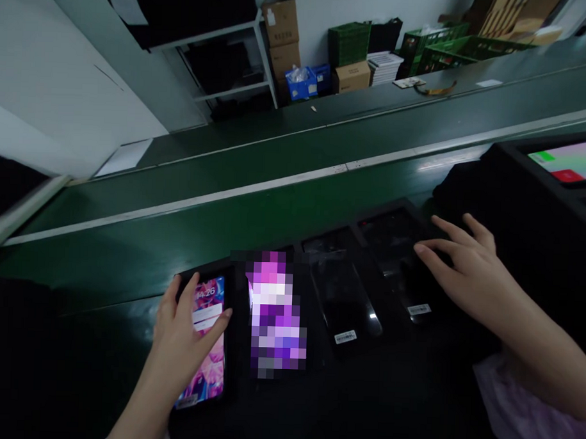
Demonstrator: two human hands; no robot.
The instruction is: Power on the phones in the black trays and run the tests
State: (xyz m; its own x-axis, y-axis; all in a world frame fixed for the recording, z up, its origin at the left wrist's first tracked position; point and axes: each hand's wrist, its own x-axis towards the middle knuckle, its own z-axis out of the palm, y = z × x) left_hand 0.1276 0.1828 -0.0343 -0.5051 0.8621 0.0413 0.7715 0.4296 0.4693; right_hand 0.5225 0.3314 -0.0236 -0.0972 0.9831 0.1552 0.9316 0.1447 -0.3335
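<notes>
1. Left hand (184,321): fingers and thumb spread wide across the leftmost lit phone (213,367), thumb at its right edge. Gripping or merely resting: cannot tell.
2. Right hand (464,261): thumb and index tips close together, other fingers fanned, beside the rightmost dark phone (400,274). Contact, or anything thin between the tips: cannot tell.
3. Position: the leftmost lit phone lies at the left end of a row; next to it a pixelated bright screen (276,315), then the middle dark phone (346,288), then the rightmost dark phone.
4. Risk: unintended touch input on the leftmost lit phone; cause, fingers lying over its live screen.
5. Risk: phone slips if lifted; cause, smooth glass and a grip probably only at the edges.
6. Risk: smudges or lifted labels; cause, bare fingertips near the glass and the white label (418,310).
7. Risk: misjudged edge; cause, dark phones against dark surroundings.
</notes>
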